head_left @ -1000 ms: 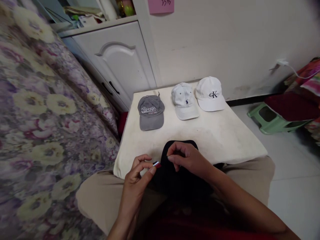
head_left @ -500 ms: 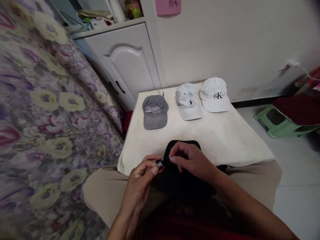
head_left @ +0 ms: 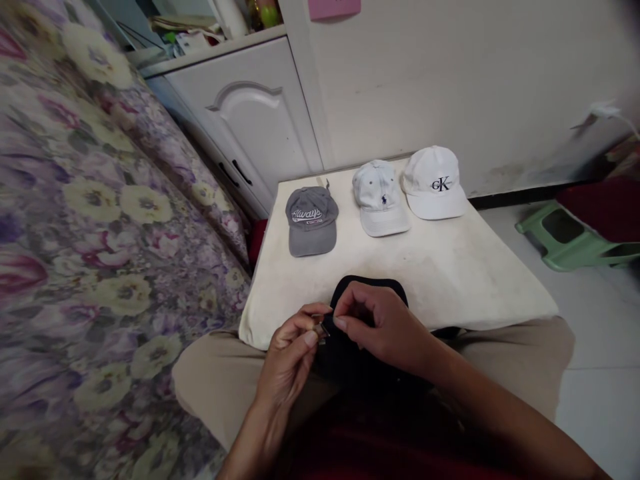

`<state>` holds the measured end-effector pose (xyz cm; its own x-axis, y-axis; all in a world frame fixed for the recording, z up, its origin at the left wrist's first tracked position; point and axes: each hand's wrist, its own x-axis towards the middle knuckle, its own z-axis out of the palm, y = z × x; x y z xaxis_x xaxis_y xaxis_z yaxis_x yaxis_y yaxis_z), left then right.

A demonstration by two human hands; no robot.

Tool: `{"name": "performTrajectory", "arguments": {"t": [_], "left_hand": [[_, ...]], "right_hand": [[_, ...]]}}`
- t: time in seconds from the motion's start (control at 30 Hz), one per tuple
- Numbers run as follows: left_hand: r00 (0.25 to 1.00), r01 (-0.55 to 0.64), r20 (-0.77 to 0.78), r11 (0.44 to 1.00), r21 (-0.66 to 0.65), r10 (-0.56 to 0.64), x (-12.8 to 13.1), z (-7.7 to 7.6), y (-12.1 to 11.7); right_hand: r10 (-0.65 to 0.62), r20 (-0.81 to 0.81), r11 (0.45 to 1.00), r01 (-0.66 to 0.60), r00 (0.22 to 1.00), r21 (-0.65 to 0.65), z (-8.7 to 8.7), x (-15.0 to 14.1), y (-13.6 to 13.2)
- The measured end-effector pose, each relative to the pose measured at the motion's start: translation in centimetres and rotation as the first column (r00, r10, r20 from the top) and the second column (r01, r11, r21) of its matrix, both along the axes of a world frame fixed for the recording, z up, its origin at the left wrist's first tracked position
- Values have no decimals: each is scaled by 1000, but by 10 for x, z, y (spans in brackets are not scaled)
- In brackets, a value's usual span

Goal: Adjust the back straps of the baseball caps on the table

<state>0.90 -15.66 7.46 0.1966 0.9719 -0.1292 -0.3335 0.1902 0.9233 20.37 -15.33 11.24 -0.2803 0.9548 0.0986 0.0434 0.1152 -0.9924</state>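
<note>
A black cap (head_left: 370, 285) lies across my lap, partly over the near edge of the covered table, its underside mostly in dark shadow. Between thumb and fingers, my left hand (head_left: 295, 340) pinches a small metal buckle (head_left: 319, 329) at the cap's left side. Close by on the right, the thumb and forefinger of my right hand (head_left: 375, 323) are pressed together over the black cap. What sits between those fingertips is too small and dark to make out; it may be the strap end.
On the cream-covered table (head_left: 450, 280) stand a grey cap (head_left: 313, 223), a pale blue cap (head_left: 381, 200) and a white cap (head_left: 434, 183). A floral curtain (head_left: 110, 267) hangs at left, a white cabinet (head_left: 255, 127) behind. A green stool (head_left: 565, 237) is at right.
The buckle in my left hand has turned, showing a brassy face instead of a bright reflective one. My right fingertips have come slightly nearer to it. The view has shifted a little.
</note>
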Motion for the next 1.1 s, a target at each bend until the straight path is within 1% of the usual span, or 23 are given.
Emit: {"name": "performTrajectory", "arguments": {"t": [0.23, 0.37, 0.6, 0.93, 1.1], "left_hand": [[999, 7, -32, 1000, -1, -7, 0, -1, 0], [999, 32, -25, 999, 4, -31, 0, -1, -1], [999, 38, -24, 999, 6, -38, 0, -1, -2], [997, 74, -20, 997, -13, -74, 2, -3, 0], [992, 95, -78, 995, 3, -95, 3, -1, 0]], "right_hand": [[-35, 31, 999, 34, 999, 36, 2, 0, -3], [-28, 36, 999, 26, 999, 32, 1, 0, -4], [-30, 65, 999, 27, 997, 40, 0, 0, -4], [11, 119, 1000, -14, 993, 24, -2, 4, -4], [61, 182, 997, -70, 981, 41, 0, 9, -2]]}}
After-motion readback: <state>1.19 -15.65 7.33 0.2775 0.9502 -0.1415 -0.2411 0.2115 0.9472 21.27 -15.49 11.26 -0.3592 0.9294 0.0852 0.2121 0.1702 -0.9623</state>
